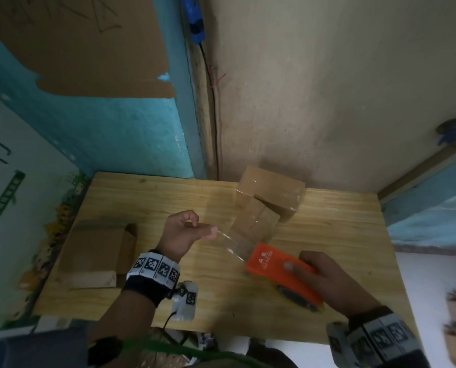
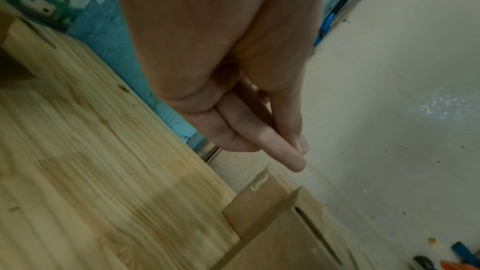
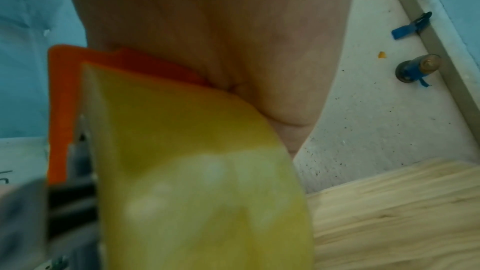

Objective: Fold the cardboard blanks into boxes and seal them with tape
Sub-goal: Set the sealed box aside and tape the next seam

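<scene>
We found the wooden table (image 1: 142,197) pushed into a corner, its far edge against the cream wall (image 1: 327,88) and its left edge against the teal wall (image 1: 102,128); the broadest bare stretch of tabletop lay along the near edge between the two arms. A stack of flat cardboard blanks (image 1: 94,251) sat near the left edge, well apart from the rest. Two folded boxes stood toward the far edge: the larger box (image 1: 272,195) near the wall and the smaller box (image 1: 256,221) just in front of it, touching. The right hand (image 1: 335,280) grasped the orange tape dispenser (image 1: 280,269) above the table, thumb across its top. A strip of clear tape (image 1: 235,243) ran from the dispenser to the left hand (image 1: 184,235), whose thumb and forefinger pinched its free end. The left wrist view alone showed the fingers (image 2: 259,130) pressed together above a taped box seam (image 2: 259,180). The right wrist view alone showed the yellowish tape roll (image 3: 194,171) under the orange housing, blurred.
</scene>
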A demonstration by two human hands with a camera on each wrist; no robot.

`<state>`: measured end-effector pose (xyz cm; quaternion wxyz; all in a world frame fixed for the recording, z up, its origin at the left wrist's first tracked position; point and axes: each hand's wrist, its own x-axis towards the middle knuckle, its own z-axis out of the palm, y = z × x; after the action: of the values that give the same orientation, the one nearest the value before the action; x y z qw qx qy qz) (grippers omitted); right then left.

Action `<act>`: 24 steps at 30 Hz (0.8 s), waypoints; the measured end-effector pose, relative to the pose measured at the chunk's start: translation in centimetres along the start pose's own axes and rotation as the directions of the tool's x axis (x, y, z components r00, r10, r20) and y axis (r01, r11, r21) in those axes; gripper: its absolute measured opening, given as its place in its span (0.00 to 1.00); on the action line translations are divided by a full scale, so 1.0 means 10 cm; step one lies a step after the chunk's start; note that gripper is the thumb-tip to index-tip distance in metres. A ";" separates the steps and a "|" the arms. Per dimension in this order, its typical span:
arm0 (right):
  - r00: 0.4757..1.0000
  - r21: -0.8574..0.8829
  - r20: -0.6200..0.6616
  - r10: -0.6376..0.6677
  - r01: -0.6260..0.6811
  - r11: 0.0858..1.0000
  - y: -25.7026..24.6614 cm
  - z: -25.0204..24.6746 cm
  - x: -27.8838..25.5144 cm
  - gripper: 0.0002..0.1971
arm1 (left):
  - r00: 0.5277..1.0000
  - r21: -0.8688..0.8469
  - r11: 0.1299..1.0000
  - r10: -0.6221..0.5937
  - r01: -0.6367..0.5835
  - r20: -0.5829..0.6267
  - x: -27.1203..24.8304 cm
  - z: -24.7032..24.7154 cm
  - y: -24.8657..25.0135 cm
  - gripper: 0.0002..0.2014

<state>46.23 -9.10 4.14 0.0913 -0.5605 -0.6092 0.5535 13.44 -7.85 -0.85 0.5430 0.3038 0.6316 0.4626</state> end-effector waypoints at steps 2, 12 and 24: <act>1.000 -0.033 -0.028 0.000 -0.001 0.999 0.02 0.01 -0.03 0.29 | 1.000 0.009 1.000 -0.009 0.009 0.024 0.02 0.01 -0.04 0.22; 0.997 0.064 -0.013 0.076 -0.075 0.995 0.00 0.14 -0.14 0.26 | 0.999 0.015 0.999 -0.033 0.033 0.039 0.02 0.01 -0.11 0.22; 0.990 0.149 -0.069 0.121 -0.110 0.983 0.04 0.31 -0.23 0.27 | 0.998 0.021 1.000 -0.010 0.009 0.061 0.04 -0.02 -0.18 0.23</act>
<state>44.98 -12.78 3.85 0.1234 -0.6080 -0.5297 0.5784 13.32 -8.23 -2.70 0.5612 0.3204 0.6208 0.4439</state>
